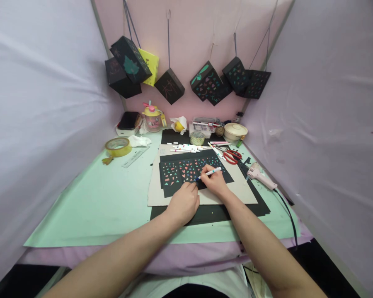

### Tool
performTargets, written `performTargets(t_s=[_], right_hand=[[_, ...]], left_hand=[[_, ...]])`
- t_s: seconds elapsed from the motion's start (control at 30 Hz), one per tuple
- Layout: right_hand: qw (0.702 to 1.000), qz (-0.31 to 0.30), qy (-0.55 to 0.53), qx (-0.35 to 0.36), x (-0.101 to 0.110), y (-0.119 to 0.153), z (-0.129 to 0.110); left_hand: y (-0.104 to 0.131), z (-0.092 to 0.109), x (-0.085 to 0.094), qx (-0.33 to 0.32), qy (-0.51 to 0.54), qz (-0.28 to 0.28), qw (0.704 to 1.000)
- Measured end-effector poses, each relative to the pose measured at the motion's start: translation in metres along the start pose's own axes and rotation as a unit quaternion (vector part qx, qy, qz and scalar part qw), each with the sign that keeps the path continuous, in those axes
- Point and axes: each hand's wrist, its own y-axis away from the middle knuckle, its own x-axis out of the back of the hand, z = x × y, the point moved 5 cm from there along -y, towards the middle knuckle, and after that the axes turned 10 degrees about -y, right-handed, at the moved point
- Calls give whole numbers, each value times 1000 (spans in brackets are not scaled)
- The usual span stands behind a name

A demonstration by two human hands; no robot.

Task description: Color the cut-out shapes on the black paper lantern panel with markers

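A right hand [216,183] is grasping a white marker [213,171] above patterned black paper [170,192].
The marker is lying between the fingers, its blue tip pointing left and slightly back toward the person; its long axis is slanting crosswise, the blunt end rising rightward. The left hand [183,203] is resting beside the tip on the paper's near edge, its fingers curled; whether this grip is clasping anything cannot be told, and the tip is too small to show whether it is touching. The paper is overlapping a pale board [240,198] on the worktop [112,198]. Fresh ink could be smearing if the left fingers slid, or strokes straying if the loose sheets shifted.
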Motion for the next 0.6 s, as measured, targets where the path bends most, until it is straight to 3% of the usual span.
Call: performTargets(t_s=[0.6], right_hand=[[1000, 7, -9, -2, 1, 0, -2]], left_hand=[[0, 0, 1, 4, -5, 2, 1000]])
